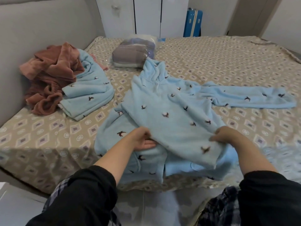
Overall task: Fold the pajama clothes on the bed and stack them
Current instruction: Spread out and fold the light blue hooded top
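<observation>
Left hand and right hand grip the blue hooded pajama top mid-fold; its outstretched sleeve probably folds in next.

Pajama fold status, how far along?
Done: one blue piece looks folded beside the reddish-brown pile. In hand: left hand and right hand grip the blue hooded top, one side folded over, one sleeve spread out. Left: that pile is crumpled; nothing stacked yet.
</observation>
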Available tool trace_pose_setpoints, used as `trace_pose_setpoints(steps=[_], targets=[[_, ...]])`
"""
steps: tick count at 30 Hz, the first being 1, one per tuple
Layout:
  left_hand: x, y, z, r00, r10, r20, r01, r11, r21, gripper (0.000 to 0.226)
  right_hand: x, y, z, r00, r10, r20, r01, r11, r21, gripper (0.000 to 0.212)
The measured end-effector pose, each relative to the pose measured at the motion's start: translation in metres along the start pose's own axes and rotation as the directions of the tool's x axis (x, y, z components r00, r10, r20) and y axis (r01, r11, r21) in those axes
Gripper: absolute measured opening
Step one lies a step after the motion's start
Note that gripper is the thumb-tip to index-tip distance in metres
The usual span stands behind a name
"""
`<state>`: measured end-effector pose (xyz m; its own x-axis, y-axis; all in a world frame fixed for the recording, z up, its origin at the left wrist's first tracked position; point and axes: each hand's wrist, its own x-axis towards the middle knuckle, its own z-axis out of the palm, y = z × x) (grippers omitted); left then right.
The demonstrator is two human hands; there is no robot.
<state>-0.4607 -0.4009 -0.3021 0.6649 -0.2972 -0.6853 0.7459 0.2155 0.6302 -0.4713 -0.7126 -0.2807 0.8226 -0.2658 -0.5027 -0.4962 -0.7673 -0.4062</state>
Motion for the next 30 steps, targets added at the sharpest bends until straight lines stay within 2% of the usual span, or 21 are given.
trace_pose_setpoints(steps=[1,2,4,5,8,10,12,13,15,16,18,20,22,23,25,26,27,28,30], targets=[[-0.002,-0.002,0.0,1.0,0.0,-0.028,0.004,0.991,0.134,0.025,-0.001,-0.002,0.004,0.997,-0.01,-0.074,-0.009,0.969,-0.247,0.038],[-0.003,-0.003,0.001,0.998,0.023,-0.057,-0.01,0.974,0.226,0.025,-0.003,-0.006,0.008,0.992,-0.025,-0.123,-0.019,0.938,-0.345,0.035],[-0.002,-0.001,0.005,0.985,0.104,-0.139,-0.055,0.945,0.321,0.02,-0.01,-0.02,0.017,0.964,-0.081,-0.255,-0.027,0.918,-0.396,0.037],[-0.002,0.0,0.005,0.968,0.159,-0.195,-0.086,0.937,0.338,0.016,-0.011,-0.028,0.022,0.933,-0.165,-0.32,0.017,0.908,-0.418,0.04],[0.003,0.004,-0.002,0.876,0.346,-0.337,-0.246,0.92,0.305,0.018,-0.007,-0.055,0.046,0.82,-0.454,-0.347,0.297,0.858,-0.419,0.05],[0.006,0.011,-0.012,0.822,0.407,-0.398,-0.364,0.913,0.183,0.027,-0.001,-0.075,0.061,0.783,-0.548,-0.292,0.413,0.811,-0.414,0.055],[0.009,0.022,-0.022,0.798,0.429,-0.424,-0.463,0.886,0.025,0.029,0.008,-0.089,0.073,0.782,-0.572,-0.249,0.454,0.795,-0.403,0.056],[0.01,0.028,-0.029,0.797,0.429,-0.426,-0.49,0.871,-0.041,0.031,0.015,-0.094,0.081,0.792,-0.568,-0.225,0.457,0.795,-0.398,0.056],[0.013,0.043,-0.045,0.843,0.365,-0.394,-0.476,0.848,-0.234,0.038,0.027,-0.094,0.096,0.843,-0.505,-0.184,0.411,0.827,-0.384,0.059],[0.014,0.051,-0.054,0.878,0.324,-0.352,-0.449,0.811,-0.375,0.042,0.033,-0.091,0.103,0.87,-0.457,-0.184,0.366,0.85,-0.379,0.061],[0.013,0.066,-0.077,0.915,0.301,-0.268,-0.403,0.655,-0.639,0.046,0.043,-0.085,0.112,0.891,-0.383,-0.244,0.284,0.889,-0.36,0.064],[0.01,0.079,-0.099,0.921,0.293,-0.257,-0.382,0.541,-0.749,0.054,0.048,-0.083,0.115,0.883,-0.36,-0.301,0.256,0.907,-0.335,0.065],[0.007,0.086,-0.113,0.92,0.272,-0.282,-0.384,0.487,-0.784,0.066,0.051,-0.084,0.116,0.872,-0.355,-0.337,0.25,0.915,-0.316,0.064],[0.008,0.088,-0.113,0.913,0.258,-0.314,-0.405,0.493,-0.77,0.066,0.052,-0.084,0.117,0.866,-0.355,-0.354,0.248,0.917,-0.313,0.064],[0.013,0.087,-0.103,0.837,0.251,-0.486,-0.52,0.641,-0.564,0.053,0.052,-0.083,0.118,0.852,-0.359,-0.382,0.241,0.915,-0.322,0.062],[0.017,0.084,-0.096,0.755,0.269,-0.598,-0.556,0.745,-0.367,0.049,0.051,-0.082,0.118,0.85,-0.359,-0.386,0.238,0.914,-0.328,0.062],[0.024,0.081,-0.09,0.635,0.32,-0.703,-0.563,0.815,-0.137,0.05,0.051,-0.083,0.118,0.851,-0.357,-0.385,0.234,0.914,-0.331,0.061],[0.029,0.078,-0.085,0.516,0.395,-0.76,-0.526,0.847,0.082,0.051,0.05,-0.083,0.118,0.852,-0.356,-0.385,0.231,0.914,-0.333,0.061],[0.034,0.079,-0.078,0.367,0.554,-0.747,-0.434,0.813,0.389,0.05,0.05,-0.084,0.118,0.853,-0.355,-0.382,0.224,0.911,-0.345,0.061]])
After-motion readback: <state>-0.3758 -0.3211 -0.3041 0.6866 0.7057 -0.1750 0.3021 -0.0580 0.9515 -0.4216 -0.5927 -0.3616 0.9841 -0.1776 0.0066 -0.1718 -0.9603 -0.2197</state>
